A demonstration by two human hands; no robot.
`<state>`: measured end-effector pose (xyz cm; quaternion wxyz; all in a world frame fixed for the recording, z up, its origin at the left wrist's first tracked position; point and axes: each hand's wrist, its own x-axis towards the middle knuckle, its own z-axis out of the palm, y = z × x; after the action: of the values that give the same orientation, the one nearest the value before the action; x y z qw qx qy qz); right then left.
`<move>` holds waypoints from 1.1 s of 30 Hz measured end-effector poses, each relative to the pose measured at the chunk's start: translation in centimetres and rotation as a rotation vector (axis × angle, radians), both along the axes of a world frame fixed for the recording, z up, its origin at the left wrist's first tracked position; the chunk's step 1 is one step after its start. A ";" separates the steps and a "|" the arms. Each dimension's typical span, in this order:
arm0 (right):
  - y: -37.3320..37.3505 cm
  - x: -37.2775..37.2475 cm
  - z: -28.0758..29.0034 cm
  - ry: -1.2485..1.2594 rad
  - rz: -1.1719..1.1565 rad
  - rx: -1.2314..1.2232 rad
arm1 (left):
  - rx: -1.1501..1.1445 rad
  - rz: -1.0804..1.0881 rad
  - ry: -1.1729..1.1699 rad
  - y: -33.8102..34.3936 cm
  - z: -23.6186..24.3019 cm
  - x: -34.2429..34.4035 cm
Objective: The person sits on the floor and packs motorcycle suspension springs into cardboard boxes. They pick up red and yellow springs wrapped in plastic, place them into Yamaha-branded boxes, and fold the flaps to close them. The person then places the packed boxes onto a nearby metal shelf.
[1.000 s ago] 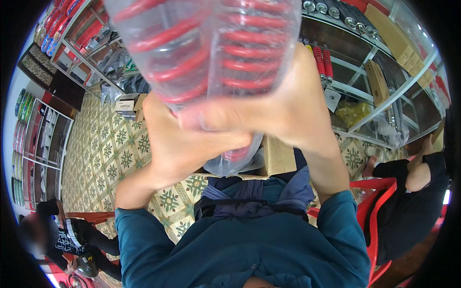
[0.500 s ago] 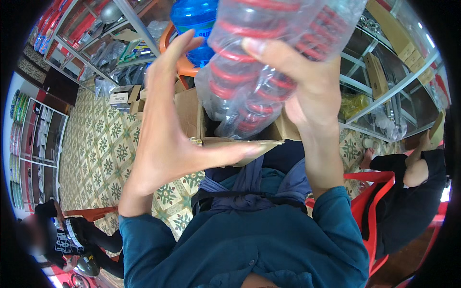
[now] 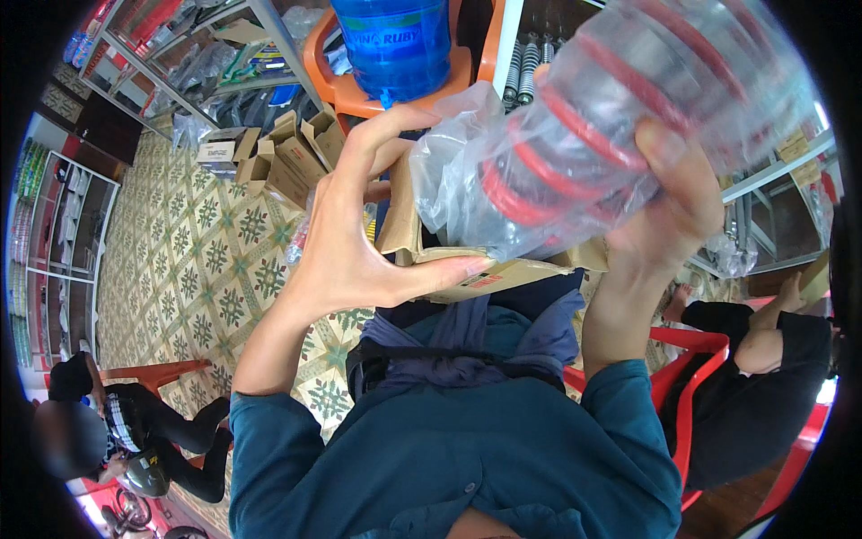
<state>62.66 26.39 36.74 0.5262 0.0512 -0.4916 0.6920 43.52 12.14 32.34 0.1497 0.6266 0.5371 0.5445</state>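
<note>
Over the mouth of an open carton [image 3: 503, 280], just in front of the wearer's waist, a bundle [image 3: 611, 99] of red spring coils in clear plastic slants, its upper end leaning to the right and its lower end down at the carton. How far that end reaches inside cannot be told. The right hand [image 3: 669, 193] grasps the bundle from the right, thumb laid across the plastic. The left hand [image 3: 337, 256] is spread in a wide curve at the lower end, fingers on the far side and thumb along the near rim; whether it presses on the plastic is unclear.

Beyond the carton, a blue jug [image 3: 395, 45] sits on an orange chair [image 3: 337, 99], with dark shocks [image 3: 530, 72] standing to its right. Left of the chair, small boxes [image 3: 292, 162] lie on the patterned floor [image 3: 224, 251], near a shelf [image 3: 202, 117] of bagged parts.

Farther left stands a white-framed rack [image 3: 67, 234]; below it, a person [image 3: 175, 418] in dark clothes sits with a helmet [image 3: 148, 473]. To the right, another person [image 3: 763, 395] in black sits beside a red chair [image 3: 690, 395].
</note>
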 end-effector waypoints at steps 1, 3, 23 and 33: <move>-0.1 0.3 0.0 -0.003 0.006 0.045 | 0.054 0.022 -0.025 0.2 -0.1 0.2; -0.1 0.7 -0.3 -0.017 0.025 0.157 | 0.062 -0.001 0.087 0.2 -0.1 -0.2; -1.6 -3.0 -2.0 -0.273 -0.098 0.457 | 0.197 -0.109 -0.209 -1.6 5.5 1.5; -1.1 -1.8 -3.4 -0.575 -0.208 0.512 | 0.082 0.006 0.085 1.1 7.9 2.2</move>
<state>60.81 25.28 33.37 0.4046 -0.0649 -0.7780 0.4762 45.72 13.20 40.25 0.0990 0.6532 0.5221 0.5394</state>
